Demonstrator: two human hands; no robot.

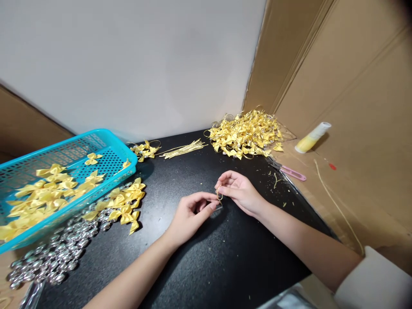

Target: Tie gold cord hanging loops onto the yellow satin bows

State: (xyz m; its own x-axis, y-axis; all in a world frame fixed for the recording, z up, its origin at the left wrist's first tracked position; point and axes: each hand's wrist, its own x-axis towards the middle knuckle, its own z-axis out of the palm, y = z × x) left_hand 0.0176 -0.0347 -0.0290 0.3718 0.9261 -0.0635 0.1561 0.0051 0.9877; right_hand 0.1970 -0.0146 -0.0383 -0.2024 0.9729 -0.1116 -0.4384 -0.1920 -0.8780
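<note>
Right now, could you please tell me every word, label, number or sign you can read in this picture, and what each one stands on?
None: no readable text anywhere.
The thread spool, turquoise basket, pink-handled snips and cardboard walls show no lettering.
The cord between the left hand and right hand is plain.

Bare forearms, no rings or watch visible; white sleeve [373, 279] pushed up on right arm.
</note>
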